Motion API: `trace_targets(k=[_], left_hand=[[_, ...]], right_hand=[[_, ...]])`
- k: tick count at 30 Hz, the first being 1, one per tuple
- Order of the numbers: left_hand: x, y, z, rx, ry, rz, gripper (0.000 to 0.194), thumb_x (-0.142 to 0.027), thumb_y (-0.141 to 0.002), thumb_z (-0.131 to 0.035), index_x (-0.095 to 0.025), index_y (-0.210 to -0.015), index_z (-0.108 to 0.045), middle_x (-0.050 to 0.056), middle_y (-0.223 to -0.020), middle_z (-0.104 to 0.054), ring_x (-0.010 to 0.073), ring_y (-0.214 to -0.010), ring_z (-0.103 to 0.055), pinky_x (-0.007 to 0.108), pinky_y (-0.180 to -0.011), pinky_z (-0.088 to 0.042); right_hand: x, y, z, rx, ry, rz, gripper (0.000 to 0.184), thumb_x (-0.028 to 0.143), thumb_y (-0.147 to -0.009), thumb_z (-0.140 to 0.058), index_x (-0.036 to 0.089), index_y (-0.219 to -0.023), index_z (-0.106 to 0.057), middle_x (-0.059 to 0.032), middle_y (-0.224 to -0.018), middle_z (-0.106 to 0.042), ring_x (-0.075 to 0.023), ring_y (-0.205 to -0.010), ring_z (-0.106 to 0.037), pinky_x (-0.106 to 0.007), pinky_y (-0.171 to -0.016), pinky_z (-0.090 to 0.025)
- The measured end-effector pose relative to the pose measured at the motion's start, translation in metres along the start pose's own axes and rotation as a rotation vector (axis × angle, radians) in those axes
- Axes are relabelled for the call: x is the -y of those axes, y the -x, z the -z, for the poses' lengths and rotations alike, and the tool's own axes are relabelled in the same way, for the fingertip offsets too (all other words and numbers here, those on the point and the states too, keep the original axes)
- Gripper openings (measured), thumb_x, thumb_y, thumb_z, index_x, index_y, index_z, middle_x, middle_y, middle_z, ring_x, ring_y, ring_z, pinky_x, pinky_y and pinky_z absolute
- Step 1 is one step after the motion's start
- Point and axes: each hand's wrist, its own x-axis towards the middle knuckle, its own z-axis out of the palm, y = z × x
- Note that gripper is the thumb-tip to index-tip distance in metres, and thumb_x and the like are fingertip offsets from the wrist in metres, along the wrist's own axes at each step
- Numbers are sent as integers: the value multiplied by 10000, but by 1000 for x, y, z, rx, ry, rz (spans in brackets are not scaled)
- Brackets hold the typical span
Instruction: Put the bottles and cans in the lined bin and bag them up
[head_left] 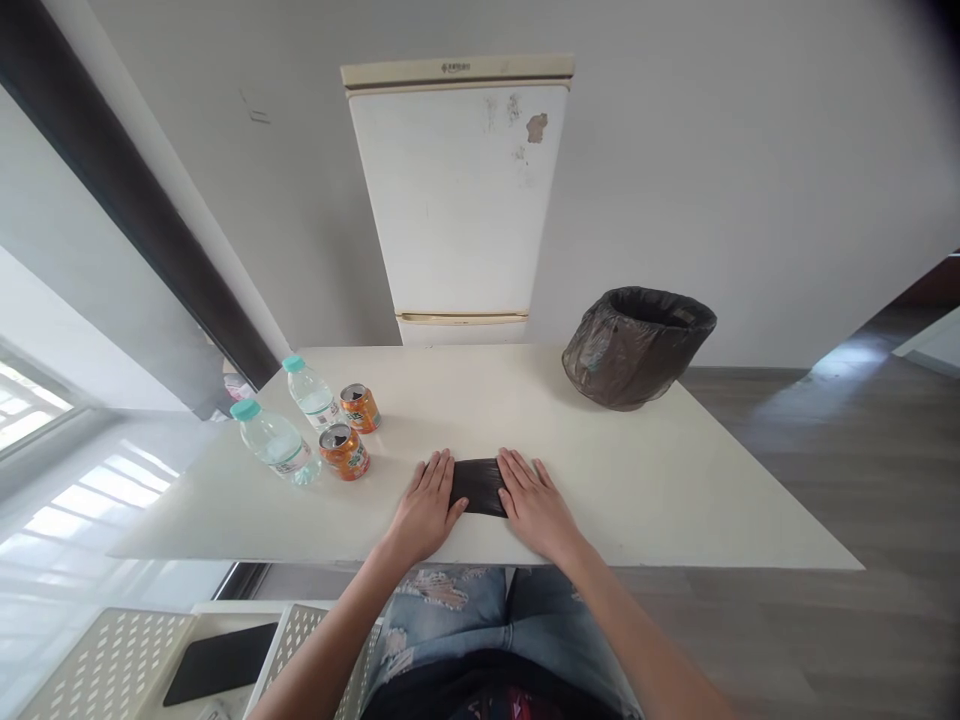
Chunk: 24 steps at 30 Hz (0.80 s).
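A folded black plastic bag [478,486] lies flat on the white table near its front edge. My left hand [426,508] rests palm down over the bag's left end, fingers stretched out and pointing away from me. On the opposite end lies my right hand [536,503], also flat with its fingers extended. Only the middle strip of the bag shows between them; its ends are partly hidden under the hands. Neither hand grips anything.
Left on the table [465,400] stand two orange cans, a nearer can [344,453] and a farther can [360,408]. Beside them are two clear bottles [277,445] with teal caps. A bin lined with a dark bag [626,350] stands back right. A refrigerator [461,200] is behind.
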Motion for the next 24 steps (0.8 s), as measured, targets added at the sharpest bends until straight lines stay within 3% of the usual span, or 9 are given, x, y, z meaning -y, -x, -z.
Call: trace_targets(k=[10, 15, 20, 24], left_hand=[[19, 10, 8, 24, 69, -39, 691, -440, -1108, -359, -186, -1709, -133, 139, -1722, -309, 299, -1605, -293, 560, -1295, -280], [24, 12, 12, 27, 260, 49, 738, -488, -1085, -429, -228, -1710, -134, 125, -1721, -327, 293, -1599, -310, 537, -1311, -268], [32, 12, 19, -13, 524, 207, 608, -450, -1094, -404, -234, -1656, -315, 121, -1685, -409, 256, -1570, -377, 474, -1292, -338], [33, 12, 21, 3, 543, 197, 603, -364, -1062, -451, -202, -1633, -348, 142, -1663, -435, 273, -1560, -392, 506, -1294, -328]], right_hand=[[1, 0, -3, -36, -98, -81, 624, 403, -1110, -217, 163, -1683, -282, -88, -1729, -286, -253, -1610, -267, -559, -1326, -146], [-14, 1, -3, -249, -431, -340, 715, 509, -1093, -224, 123, -1695, -206, -146, -1737, -263, -292, -1601, -286, -524, -1293, -285], [-33, 6, -2, -419, -743, -519, 676, 576, -1057, -324, 168, -1587, -428, -167, -1621, -473, -324, -1486, -469, -546, -1235, -377], [-37, 6, -5, -436, -789, -528, 593, 549, -1043, -360, 163, -1446, -560, -176, -1497, -596, -325, -1372, -571, -557, -1192, -420]])
